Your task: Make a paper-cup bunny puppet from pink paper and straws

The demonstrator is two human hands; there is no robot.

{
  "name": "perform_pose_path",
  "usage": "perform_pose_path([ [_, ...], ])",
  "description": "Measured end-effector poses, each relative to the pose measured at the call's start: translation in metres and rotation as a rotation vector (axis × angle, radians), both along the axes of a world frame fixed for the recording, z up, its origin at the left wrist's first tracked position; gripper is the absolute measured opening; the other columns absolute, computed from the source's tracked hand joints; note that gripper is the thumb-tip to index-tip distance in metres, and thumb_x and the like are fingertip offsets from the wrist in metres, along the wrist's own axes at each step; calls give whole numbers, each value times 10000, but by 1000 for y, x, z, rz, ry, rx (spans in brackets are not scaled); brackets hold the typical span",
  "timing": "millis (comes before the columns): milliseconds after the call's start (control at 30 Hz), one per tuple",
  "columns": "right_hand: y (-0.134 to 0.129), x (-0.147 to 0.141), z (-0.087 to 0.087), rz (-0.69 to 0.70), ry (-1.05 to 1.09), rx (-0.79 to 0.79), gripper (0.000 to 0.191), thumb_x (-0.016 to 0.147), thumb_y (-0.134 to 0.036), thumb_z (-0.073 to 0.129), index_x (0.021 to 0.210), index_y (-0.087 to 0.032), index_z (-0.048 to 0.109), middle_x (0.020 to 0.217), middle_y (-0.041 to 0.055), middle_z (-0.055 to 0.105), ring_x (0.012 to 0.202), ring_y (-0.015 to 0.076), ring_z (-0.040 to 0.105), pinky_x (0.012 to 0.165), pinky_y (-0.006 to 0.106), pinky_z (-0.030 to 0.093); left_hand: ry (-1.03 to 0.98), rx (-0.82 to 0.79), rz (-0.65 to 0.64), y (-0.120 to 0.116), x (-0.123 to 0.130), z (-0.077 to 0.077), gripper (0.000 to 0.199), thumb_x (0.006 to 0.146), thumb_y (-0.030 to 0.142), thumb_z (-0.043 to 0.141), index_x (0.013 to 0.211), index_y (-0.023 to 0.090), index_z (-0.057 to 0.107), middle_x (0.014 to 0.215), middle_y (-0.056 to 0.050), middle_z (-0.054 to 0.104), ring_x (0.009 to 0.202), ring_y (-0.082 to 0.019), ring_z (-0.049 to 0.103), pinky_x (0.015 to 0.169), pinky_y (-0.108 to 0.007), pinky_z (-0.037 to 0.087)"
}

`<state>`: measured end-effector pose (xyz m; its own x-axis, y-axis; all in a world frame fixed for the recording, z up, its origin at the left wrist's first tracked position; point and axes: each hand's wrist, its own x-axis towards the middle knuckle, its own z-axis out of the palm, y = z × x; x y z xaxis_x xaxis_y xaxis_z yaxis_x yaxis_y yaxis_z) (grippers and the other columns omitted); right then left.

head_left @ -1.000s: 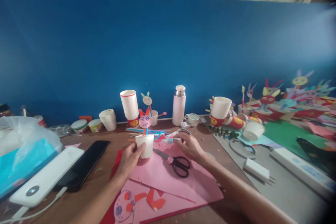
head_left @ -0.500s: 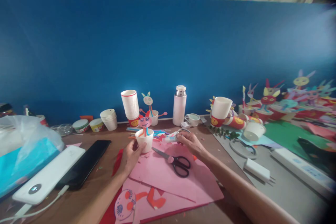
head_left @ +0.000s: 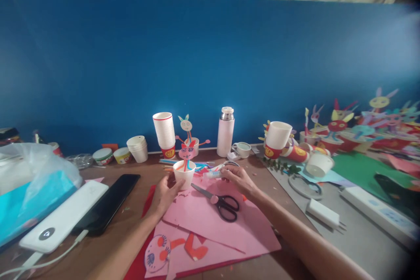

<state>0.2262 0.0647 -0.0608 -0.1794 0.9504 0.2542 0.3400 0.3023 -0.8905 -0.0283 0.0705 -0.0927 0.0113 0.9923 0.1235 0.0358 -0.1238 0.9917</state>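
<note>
My left hand (head_left: 166, 194) is closed around a white paper cup (head_left: 183, 179) with its thumb on the near side. From the cup rises a pink paper figure (head_left: 187, 152) with a drawn face and blue and orange strips below it. My right hand (head_left: 241, 181) pinches a small clear glue tube (head_left: 213, 175) with a blue label, just right of the cup. Between the hands, black-handled scissors (head_left: 226, 205) lie on pink paper sheets (head_left: 210, 232). A drawn paper face (head_left: 156, 253) and orange cutouts (head_left: 196, 247) rest near the front.
Behind stand stacked cups (head_left: 164, 133), another cup figure (head_left: 186, 124) and a thermos (head_left: 225, 133). At left are a power bank (head_left: 65, 218), a phone (head_left: 111, 203) and a plastic bag (head_left: 36, 183). A charger (head_left: 324, 214), power strip (head_left: 382, 214) and several cup figures (head_left: 341, 129) are at right.
My left hand has shifted the cup and its figure slightly to the right. My right hand stays in nearly the same place with the glue tube.
</note>
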Motion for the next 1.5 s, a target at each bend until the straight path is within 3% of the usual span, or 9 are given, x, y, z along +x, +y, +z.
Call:
perform_pose_path([
  [400,-3,1,6,21,38,-22,310,810,-368,426,657,-135,561,610,-6,504,593,110,465,571,215,354,139,43,105,-3,-5,4,535,571,342,692,1022,134,496,982,-118,612,902,-221,596,780,-342,478],
  [667,-4,1,7,70,74,-13,312,816,-366,432,664,-134,576,605,2,522,577,109,489,556,212,387,365,123,287,-15,-5,22,88,639,292,558,659,208,541,627,18,580,620,-169,547,613,-259,419],
  [733,-5,-1,7,101,69,-13,295,818,-359,441,682,-137,582,600,4,536,573,109,498,560,214,402,335,198,295,-22,0,27,114,670,290,520,588,212,513,555,28,534,566,-153,511,575,-242,392],
  [800,-9,-5,8,154,51,-10,266,813,-354,461,741,-142,606,610,7,560,575,111,510,562,218,412,301,221,200,-32,9,33,149,709,316,504,619,205,546,601,14,561,585,-152,518,581,-240,394],
  [867,-14,-12,11,203,43,-30,235,795,-348,496,827,-153,623,636,8,583,580,113,527,548,217,416,315,197,22,-43,18,40,193,738,341,512,837,200,599,812,-25,620,703,-173,560,639,-256,420],
  [1000,-31,-26,19,231,36,-125,222,735,-276,566,934,-180,580,657,-20,595,570,108,550,536,208,415,404,286,-67,-59,32,49,414,654,363,637,1038,217,587,1035,-75,595,947,-238,536,822,-315,404],
  [1200,-45,-35,23,204,-130,51,141,726,-285,604,838,-201,604,735,-26,614,666,111,540,600,200,397,463,249,-193,-63,36,45,267,692,349,613,928,223,613,831,-35,645,754,-190,576,690,-265,440],
  [1400,-44,-30,25,234,-196,129,132,783,-295,558,855,-204,622,758,-22,619,670,104,530,622,197,388,368,139,-354,-67,38,54,238,779,362,511,916,197,613,820,-35,626,719,-162,537,630,-231,406],
  [1500,-45,-29,27,248,-238,185,157,800,-308,541,879,-195,617,777,-8,618,670,107,529,612,199,385,241,27,-478,-66,36,57,238,803,375,479,877,182,596,676,-3,544,602,-121,479,564,-222,380],
])
